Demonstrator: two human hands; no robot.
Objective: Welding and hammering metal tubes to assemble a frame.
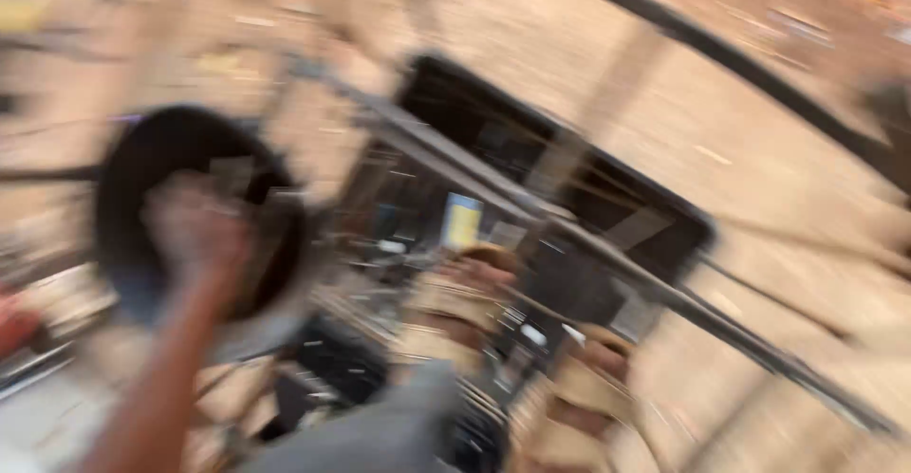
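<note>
Heavy motion blur throughout. Left hand [195, 226] raised at left, pressed against dark round pan-like dish [190, 212]; fingers too smeared, grip state cannot tell. Dish contents unreadable. Dish faces camera, no clear long axis. Centre: long grey metal bar [569, 236] runs diagonal, upper left to lower right, across dark rectangular tray [569, 179]. Tan floor [759, 150] beyond, right.

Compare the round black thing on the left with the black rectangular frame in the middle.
The round black object is disc-shaped; the rectangular frame is straight-edged with corners. The left hand lies in front of the round object; no hand is at the frame. A grey bar crosses the frame, not the round object. Both are dark and heavily motion-blurred.
</note>
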